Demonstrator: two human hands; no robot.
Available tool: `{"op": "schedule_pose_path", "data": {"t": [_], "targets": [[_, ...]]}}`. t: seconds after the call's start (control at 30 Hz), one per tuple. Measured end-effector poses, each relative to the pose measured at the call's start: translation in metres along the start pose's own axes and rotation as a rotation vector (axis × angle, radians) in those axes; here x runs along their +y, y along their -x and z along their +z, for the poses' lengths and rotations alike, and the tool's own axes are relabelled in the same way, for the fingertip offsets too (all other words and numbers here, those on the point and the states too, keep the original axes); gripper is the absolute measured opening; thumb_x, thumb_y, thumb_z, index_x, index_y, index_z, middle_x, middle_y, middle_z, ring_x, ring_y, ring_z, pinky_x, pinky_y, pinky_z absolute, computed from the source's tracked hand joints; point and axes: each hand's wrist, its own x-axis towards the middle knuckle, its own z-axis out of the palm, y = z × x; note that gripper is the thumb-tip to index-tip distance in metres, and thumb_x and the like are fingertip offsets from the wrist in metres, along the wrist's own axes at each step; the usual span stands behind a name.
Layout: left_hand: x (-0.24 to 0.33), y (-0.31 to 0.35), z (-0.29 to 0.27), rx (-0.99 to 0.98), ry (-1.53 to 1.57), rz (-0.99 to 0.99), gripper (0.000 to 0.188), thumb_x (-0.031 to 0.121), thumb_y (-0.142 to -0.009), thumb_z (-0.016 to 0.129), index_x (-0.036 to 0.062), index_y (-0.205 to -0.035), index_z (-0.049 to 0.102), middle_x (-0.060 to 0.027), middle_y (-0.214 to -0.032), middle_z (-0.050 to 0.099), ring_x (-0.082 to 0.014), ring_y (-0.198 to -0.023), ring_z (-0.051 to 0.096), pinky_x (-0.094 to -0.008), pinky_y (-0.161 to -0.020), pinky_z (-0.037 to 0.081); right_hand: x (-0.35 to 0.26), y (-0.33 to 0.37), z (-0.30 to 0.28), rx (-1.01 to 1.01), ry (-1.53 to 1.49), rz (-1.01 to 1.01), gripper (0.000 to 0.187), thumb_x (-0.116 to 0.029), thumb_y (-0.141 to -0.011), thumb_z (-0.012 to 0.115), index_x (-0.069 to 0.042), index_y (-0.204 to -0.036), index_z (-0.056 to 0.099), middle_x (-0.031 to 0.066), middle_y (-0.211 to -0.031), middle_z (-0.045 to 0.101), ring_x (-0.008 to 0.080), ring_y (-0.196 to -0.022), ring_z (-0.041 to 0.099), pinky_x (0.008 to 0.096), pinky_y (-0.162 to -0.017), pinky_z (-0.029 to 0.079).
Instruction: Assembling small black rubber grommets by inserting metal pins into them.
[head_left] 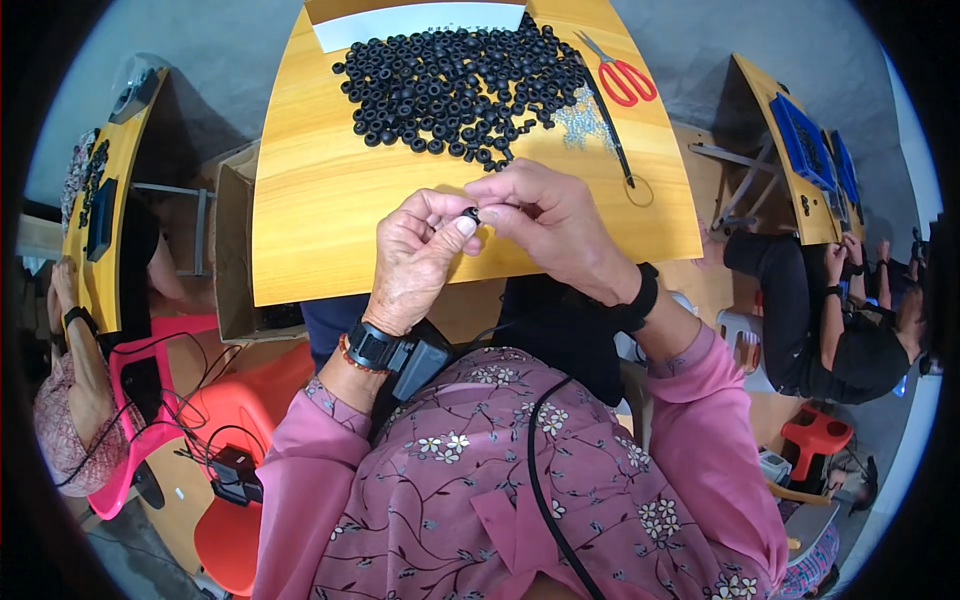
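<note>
we've got one small black bead here, kinda rounded, with a pale spot showing on it. it's pinched at the thumb tip of the left hand, with the right hand fingertips right at its other side, touching or nearly. fingers cover a good chunk, so we honestly can't make out its full shape or tilt.

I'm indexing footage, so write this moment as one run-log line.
left hand: pinching small black piece | right hand: fingertips at it | table: loose black pieces, red-handled scissors to their right
</note>
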Motion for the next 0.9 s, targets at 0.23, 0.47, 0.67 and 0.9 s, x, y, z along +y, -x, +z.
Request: {"op": "schedule_pose_path", "data": {"t": [0.23, 0.47, 0.67, 0.9], "targets": [[0.000, 0.000, 0.001, 0.009, -0.003, -0.005, 0.012, 0.004, -0.097, 0.063, -0.0009, -0.108, 0.060, -0.0061, -0.096, 0.067, -0.0120, -0.077, 0.063, -0.0256, -0.074, 0.053, 0.009, 0.006, 0.002, 0.010, 0.071, -0.175, 0.016, -0.001, -0.088, 0.067, -0.008, -0.101, 0.072, 0.0074, -0.082, 0.061, 0.0195, -0.072, 0.060, 0.0293, -0.064, 0.048], [0.006, 0.002, 0.001, -0.041, -0.080, -0.018, 0.010, 0.003, -0.098, 0.059, -0.0011, -0.107, 0.060, -0.0047, -0.094, 0.066, -0.0096, -0.076, 0.062, -0.0235, -0.072, 0.053, 0.012, 0.013, 0.004, -0.014, 0.093, -0.181, 0.014, -0.003, -0.090, 0.066, -0.008, -0.102, 0.072, 0.0057, -0.084, 0.061, 0.0175, -0.075, 0.061, 0.0299, -0.063, 0.049], [0.003, 0.001, 0.000, -0.031, -0.063, 0.020, 0.007, 0.006, -0.100, 0.058, 0.0007, -0.105, 0.057, -0.0052, -0.096, 0.065, -0.0087, -0.075, 0.060, -0.0245, -0.072, 0.052, 0.015, 0.001, -0.033, 0.166, 0.033, 0.192, 0.015, -0.003, -0.092, 0.065, 0.000, -0.105, 0.071, 0.0053, -0.087, 0.067, 0.0125, -0.071, 0.063, 0.0291, -0.061, 0.049], [0.002, 0.000, 0.001, -0.029, -0.023, 0.025, 0.011, 0.009, -0.099, 0.061, 0.0018, -0.107, 0.057, -0.0066, -0.096, 0.065, -0.0097, -0.074, 0.059, -0.0242, -0.072, 0.052, 0.040, -0.036, -0.046, 0.130, 0.347, 0.163, 0.016, -0.009, -0.084, 0.070, 0.005, -0.091, 0.071, 0.0164, -0.074, 0.069, 0.0226, -0.065, 0.066, 0.0344, -0.063, 0.052]]}}
